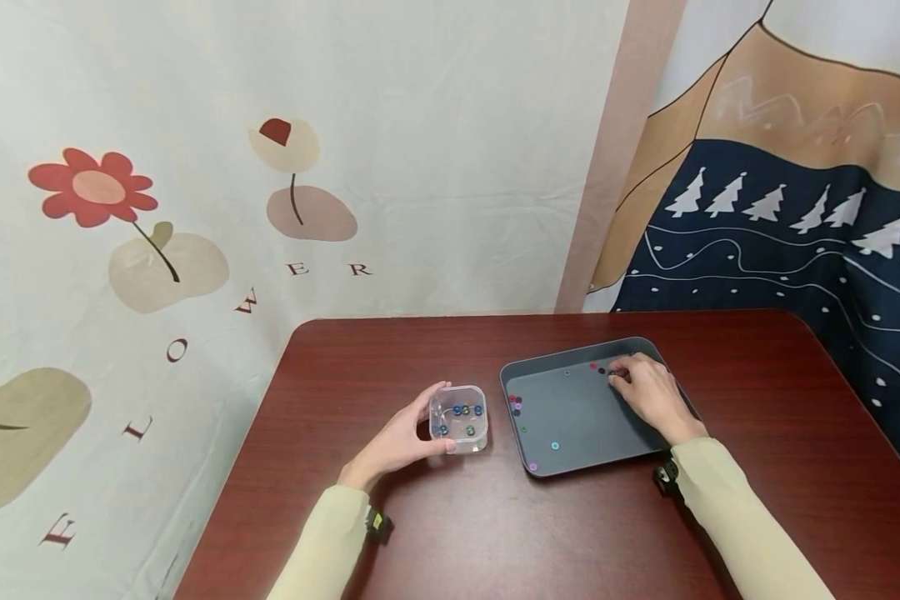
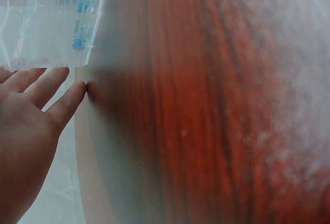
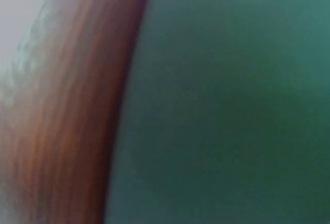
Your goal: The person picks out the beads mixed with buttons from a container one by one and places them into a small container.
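My left hand [image 1: 399,435] grips a small clear plastic box [image 1: 459,442], its thumb along the near side and its fingers at the far left side. Several blue and green glassy beads [image 2: 78,42] show through the box wall in the left wrist view. Over the right part of a dark grey tray [image 1: 581,417], my right hand [image 1: 651,398] reaches down with bent fingers. Its fingertips are close to small dark pieces [image 1: 602,371] near the far rim; whether they pinch one is too small to tell. The right wrist view is blurred and does not show the hand.
More small round pieces lie scattered in the tray: a red one [image 1: 592,366], a turquoise ring [image 1: 555,446], a purple one [image 1: 533,467] and a mixed cluster [image 1: 516,405] by the left wall. The reddish-brown table [image 1: 487,533] meets a printed curtain [image 1: 450,167] behind it.
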Tool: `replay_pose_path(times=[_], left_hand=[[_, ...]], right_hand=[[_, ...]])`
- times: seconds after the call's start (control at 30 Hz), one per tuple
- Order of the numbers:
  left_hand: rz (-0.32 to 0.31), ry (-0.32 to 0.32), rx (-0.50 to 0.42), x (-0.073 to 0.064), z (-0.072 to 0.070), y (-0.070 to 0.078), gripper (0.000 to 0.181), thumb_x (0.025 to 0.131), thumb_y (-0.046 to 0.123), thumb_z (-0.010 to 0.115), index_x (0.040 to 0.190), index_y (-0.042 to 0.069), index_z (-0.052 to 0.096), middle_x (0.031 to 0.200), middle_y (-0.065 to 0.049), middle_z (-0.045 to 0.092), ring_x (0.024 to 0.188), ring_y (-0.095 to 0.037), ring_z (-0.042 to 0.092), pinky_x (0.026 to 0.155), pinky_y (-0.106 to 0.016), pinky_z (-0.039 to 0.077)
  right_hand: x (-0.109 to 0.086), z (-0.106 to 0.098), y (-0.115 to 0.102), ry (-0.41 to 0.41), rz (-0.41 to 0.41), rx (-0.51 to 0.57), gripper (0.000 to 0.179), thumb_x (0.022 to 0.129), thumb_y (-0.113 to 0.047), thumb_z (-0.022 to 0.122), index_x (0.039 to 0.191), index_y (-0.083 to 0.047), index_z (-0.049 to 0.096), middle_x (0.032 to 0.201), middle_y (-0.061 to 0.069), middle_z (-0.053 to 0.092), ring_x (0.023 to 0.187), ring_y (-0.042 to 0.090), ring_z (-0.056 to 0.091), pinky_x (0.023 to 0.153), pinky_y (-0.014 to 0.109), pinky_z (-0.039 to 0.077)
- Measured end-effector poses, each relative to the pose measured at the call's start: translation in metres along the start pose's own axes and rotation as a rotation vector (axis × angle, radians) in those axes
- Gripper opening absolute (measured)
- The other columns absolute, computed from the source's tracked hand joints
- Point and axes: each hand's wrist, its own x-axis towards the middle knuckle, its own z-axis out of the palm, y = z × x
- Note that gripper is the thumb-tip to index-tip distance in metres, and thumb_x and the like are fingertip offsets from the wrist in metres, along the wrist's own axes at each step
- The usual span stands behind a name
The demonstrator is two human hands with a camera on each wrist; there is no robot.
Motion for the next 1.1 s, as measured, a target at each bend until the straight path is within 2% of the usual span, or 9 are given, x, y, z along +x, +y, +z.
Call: replay_pose_path(times=[0.33, 0.67, 0.97, 1.1], left_hand=[[0.004, -0.002, -0.007, -0.001, -0.001, 0.000, 0.100, 0.085, 0.035, 0.086, 0.164, 0.018, 0.028, 0.153, -0.007, 0.052, 0.139, -0.025, 0.053, 0.115, -0.054, 0.036], [-0.012, -0.001, 0.002, 0.000, 0.000, -0.001, 0.101, 0.085, 0.034, 0.086, 0.165, 0.018, 0.027, 0.155, -0.003, 0.049, 0.140, -0.022, 0.051, 0.116, -0.051, 0.036], [-0.009, 0.001, -0.006, 0.001, -0.001, 0.001, 0.101, 0.084, 0.034, 0.086, 0.165, 0.016, 0.027, 0.156, -0.005, 0.047, 0.141, -0.028, 0.050, 0.116, -0.053, 0.035], [-0.007, 0.003, -0.013, 0.000, -0.001, 0.002, 0.100, 0.085, 0.034, 0.087, 0.164, 0.016, 0.028, 0.156, -0.007, 0.048, 0.142, -0.029, 0.050, 0.116, -0.054, 0.034]], right_hand=[[-0.014, -0.005, -0.027, 0.099, -0.075, 0.073, 0.019, 0.095, -0.006, 0.073, 0.112, 0.001, 0.076, 0.104, 0.016, 0.068, 0.088, 0.028, 0.063, 0.075, 0.047, 0.052], [-0.025, 0.002, -0.066, 0.169, -0.171, 0.112, 0.019, 0.092, -0.008, 0.078, 0.110, -0.005, 0.078, 0.101, 0.007, 0.069, 0.089, 0.022, 0.065, 0.077, 0.044, 0.055], [-0.032, 0.013, -0.105, 0.203, -0.292, 0.163, 0.020, 0.091, -0.013, 0.081, 0.110, -0.010, 0.078, 0.102, 0.001, 0.070, 0.087, 0.019, 0.066, 0.071, 0.038, 0.054], [-0.033, 0.018, -0.121, 0.198, -0.316, 0.193, 0.020, 0.091, -0.015, 0.081, 0.111, -0.012, 0.078, 0.105, -0.001, 0.070, 0.090, 0.015, 0.065, 0.071, 0.035, 0.054]])
